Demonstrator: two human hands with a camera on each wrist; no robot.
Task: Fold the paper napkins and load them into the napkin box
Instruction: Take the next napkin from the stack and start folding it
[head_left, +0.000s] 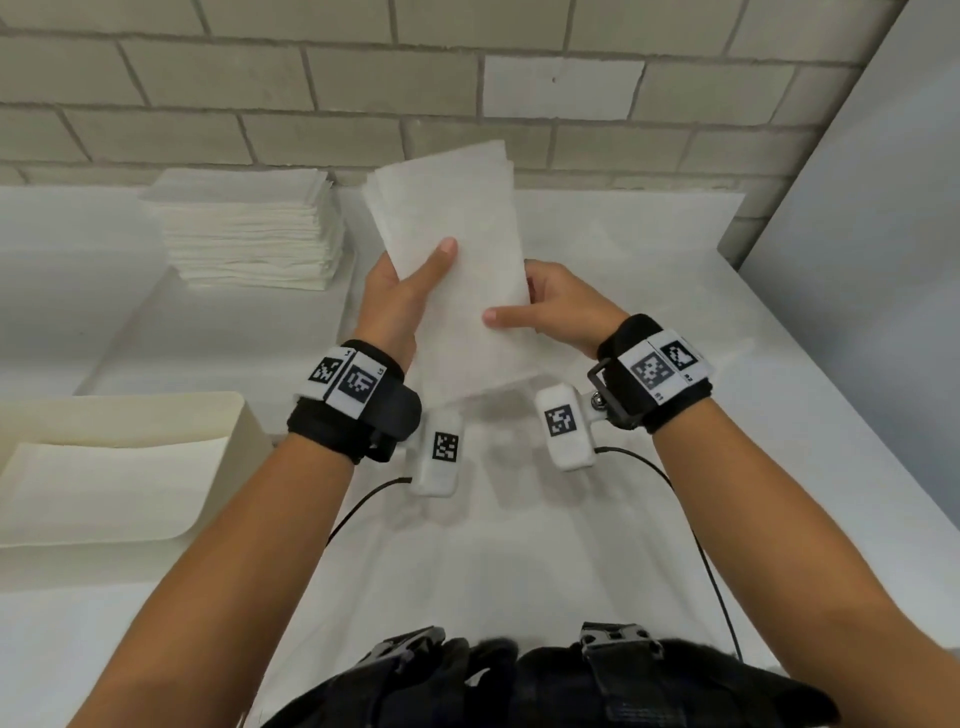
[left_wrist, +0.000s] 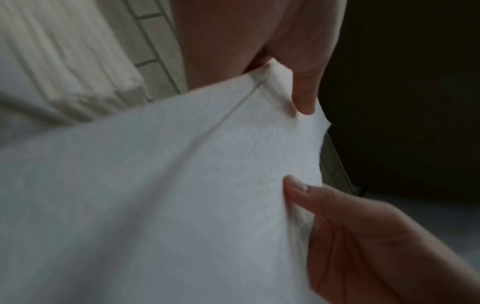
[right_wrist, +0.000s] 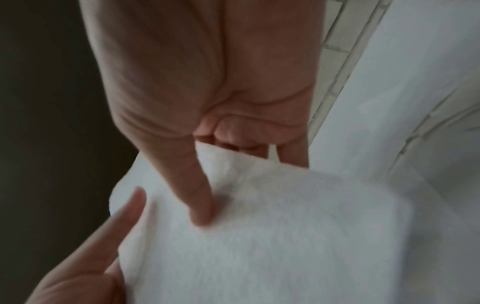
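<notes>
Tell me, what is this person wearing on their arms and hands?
Both hands, left and right, are bare, with no sleeves. Each wrist has a black strap bearing white tags with black square codes. A small white camera pod, also coded, hangs from each, trailing a thin black cable.

One held napkin (head_left: 457, 270), one napkin stack (head_left: 249, 228), one box (head_left: 130, 415), two hands.

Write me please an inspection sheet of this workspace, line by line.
Surface: white table, covered with a white sheet.
Job's things: folded napkin held up above the table; napkin stack at far left; cream napkin box at near left, napkins inside.
Clutter: nothing seen.
Grippers: left hand and right hand both grip the napkin, thumbs on its near face.
Cables: black cables hang from both wrist cameras.
Surroundings: grey brick wall behind.
</notes>
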